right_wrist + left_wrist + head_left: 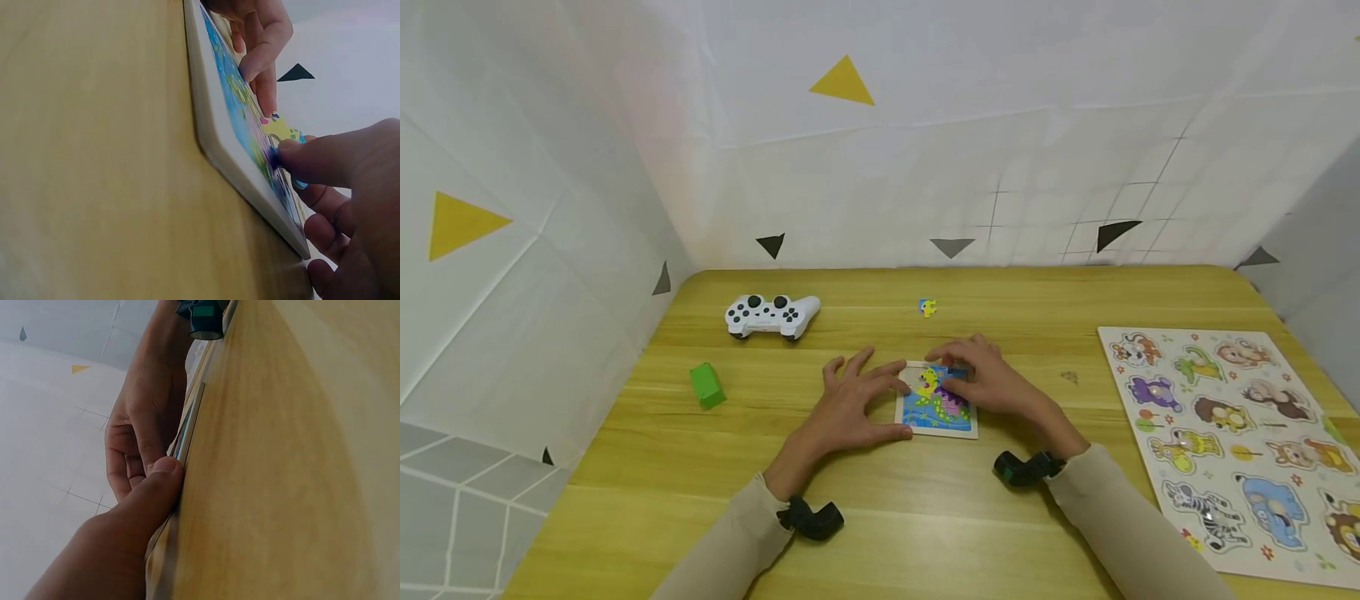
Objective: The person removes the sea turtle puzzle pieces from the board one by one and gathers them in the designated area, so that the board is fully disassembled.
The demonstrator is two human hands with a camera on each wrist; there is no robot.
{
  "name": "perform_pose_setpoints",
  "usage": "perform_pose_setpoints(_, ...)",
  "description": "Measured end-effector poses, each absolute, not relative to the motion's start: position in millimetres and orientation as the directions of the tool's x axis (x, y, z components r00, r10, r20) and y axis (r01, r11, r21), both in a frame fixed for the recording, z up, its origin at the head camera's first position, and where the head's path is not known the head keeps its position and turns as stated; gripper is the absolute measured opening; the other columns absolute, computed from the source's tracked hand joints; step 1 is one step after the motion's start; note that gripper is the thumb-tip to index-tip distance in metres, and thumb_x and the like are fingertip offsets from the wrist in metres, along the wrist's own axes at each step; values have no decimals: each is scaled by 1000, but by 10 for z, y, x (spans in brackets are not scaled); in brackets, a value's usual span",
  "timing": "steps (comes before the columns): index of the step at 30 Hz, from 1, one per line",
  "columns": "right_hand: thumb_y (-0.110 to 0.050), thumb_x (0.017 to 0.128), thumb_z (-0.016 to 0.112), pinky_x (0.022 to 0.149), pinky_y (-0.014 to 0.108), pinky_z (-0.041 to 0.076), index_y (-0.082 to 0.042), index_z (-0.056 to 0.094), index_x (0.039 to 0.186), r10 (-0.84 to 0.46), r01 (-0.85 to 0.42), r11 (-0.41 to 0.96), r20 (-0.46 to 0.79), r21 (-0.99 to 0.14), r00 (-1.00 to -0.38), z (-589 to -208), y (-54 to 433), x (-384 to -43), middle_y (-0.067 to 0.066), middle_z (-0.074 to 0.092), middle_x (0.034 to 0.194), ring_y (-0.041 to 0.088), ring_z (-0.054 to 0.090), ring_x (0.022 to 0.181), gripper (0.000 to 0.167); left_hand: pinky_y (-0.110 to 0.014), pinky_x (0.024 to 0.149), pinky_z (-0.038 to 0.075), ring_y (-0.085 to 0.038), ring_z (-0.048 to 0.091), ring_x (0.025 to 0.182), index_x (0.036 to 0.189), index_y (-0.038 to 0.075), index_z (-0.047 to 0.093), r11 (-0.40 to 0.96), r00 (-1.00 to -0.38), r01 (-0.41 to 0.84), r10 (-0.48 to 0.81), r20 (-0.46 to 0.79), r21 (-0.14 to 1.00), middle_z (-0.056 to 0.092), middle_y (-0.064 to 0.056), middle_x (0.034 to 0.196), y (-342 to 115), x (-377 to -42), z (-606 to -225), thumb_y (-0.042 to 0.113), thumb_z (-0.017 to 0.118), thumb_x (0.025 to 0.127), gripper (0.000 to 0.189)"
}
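Note:
A small square jigsaw puzzle [925,417] with a pale frame and a blue, yellow and purple picture lies on the wooden table. My left hand [853,407] is spread at its left side, thumb touching the lower left corner and fingertips by the upper left. In the right wrist view, a yellow puzzle piece [282,127] stands tilted above the picture. My right hand [988,379] pinches this piece between thumb and fingers over the upper right part. A bare patch shows in the puzzle's upper left. Another yellow and blue puzzle piece [928,307] lies loose behind the frame.
A white game controller [769,317] lies at the back left, with a green block [707,385] in front of it. On the right is a large animal peg board [1217,442]. White patterned cloth [880,192] hangs behind the table.

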State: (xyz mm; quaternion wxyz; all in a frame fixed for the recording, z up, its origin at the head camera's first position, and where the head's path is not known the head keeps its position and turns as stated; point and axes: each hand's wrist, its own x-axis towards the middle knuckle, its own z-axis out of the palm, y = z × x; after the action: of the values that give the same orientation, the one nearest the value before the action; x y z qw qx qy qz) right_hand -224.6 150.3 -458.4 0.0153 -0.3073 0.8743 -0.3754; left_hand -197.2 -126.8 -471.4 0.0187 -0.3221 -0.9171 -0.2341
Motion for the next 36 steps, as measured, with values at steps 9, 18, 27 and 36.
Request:
perform_pose_setpoints(9, -14, 94, 74, 81, 37, 28, -17, 73, 119, -508, -454, 536, 158, -711, -847, -4606, 1511, -2275, -3, 68, 99, 19, 43, 89, 26, -64, 114, 8, -39, 21, 156, 121, 40, 66, 679, -789, 603, 584, 190, 418, 44, 14, 160, -1275, -1969, -4731, 70, 73, 80, 51)
perform_pose_setpoints(18, -14, 94, 74, 78, 35, 31, -19, 75, 114, -488, -426, 528, 149, -735, -860, -4616, 1519, -2289, -5, 66, 91, 20, 42, 87, 21, -64, 114, 7, -39, 20, 156, 121, 41, 65, 683, -794, 595, 582, 176, 424, 43, 14, 160, -1273, -1967, -4734, 71, 72, 80, 51)
perform_pose_setpoints(27, -14, 94, 73, 77, 36, 28, -18, 76, 114, -493, -430, 531, 147, -731, -858, -4619, 1519, -2301, -6, 64, 87, 21, 41, 85, 20, -63, 114, 7, -39, 19, 157, 122, 42, 64, 687, -794, 594, 585, 167, 419, 42, 15, 161, -1270, -1975, -4726, 71, 71, 81, 51)
perform_pose_setpoints(36, -14, 94, 74, 79, 37, 28, -18, 75, 117, -506, -457, 522, 171, -720, -846, -4603, 1506, -2306, -7, 65, 87, 21, 43, 85, 24, -69, 115, 12, -42, 18, 156, 141, 46, 56, 659, -717, 689, 682, 147, 303, 35, 1, 166, -1248, -1953, -4714, 66, 56, 94, 51)
